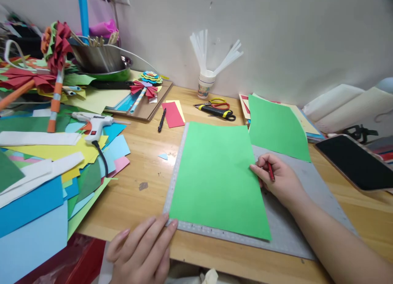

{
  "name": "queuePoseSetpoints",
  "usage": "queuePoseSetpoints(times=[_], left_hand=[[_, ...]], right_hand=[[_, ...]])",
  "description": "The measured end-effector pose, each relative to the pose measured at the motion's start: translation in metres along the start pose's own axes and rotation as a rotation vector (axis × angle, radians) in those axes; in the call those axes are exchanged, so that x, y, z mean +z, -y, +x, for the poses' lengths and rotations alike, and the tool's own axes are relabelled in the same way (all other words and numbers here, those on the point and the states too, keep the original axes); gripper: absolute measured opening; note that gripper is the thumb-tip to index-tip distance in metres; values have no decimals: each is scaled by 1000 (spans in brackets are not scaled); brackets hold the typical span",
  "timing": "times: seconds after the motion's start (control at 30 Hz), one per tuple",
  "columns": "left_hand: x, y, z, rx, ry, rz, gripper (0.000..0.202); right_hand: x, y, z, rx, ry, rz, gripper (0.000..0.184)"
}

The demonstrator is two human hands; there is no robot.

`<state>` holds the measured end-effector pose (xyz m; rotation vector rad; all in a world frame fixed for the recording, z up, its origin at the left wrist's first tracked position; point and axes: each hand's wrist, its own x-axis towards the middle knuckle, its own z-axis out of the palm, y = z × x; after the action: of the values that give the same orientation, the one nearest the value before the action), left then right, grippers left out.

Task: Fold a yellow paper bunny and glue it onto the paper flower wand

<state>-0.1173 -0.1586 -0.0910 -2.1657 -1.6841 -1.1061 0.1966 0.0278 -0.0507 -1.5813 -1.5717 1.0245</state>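
Observation:
A sheet of green paper (219, 181) lies on a grey cutting mat (294, 210) with ruler marks along its edges. My right hand (281, 179) is closed around a red pen (270, 171), its fingertips at the sheet's right edge. The pen's lower end is partly hidden by my fingers. At the near left corner, my left hand (144, 249) has its fingers stretched out, with the fingertips on the corner of the mat and sheet. A second green sheet (278, 128) rests behind on the right, overlapping the mat's far edge.
Cut paper scraps (33, 210) and a glue gun (96, 126) cover the left side. Farther back are a black pen (162, 120), red card (174, 114), scissors (216, 111) and a paper cup (205, 85) with white strips. A phone (356, 161) sits at the right.

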Motion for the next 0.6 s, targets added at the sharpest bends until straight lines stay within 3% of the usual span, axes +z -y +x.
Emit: queuePoseSetpoints(times=[0.13,0.27,0.6], left_hand=[[-5,11,-6,132,76,131,55],[-4,10,-8,118,96,180,65],[0,-1,-8,2,59,181,58]], right_hand=[[1,-2,2,-11,-21,-29,34],[2,0,1,-2,-26,-38,34],[4,5,-5,8,-37,-94,37]])
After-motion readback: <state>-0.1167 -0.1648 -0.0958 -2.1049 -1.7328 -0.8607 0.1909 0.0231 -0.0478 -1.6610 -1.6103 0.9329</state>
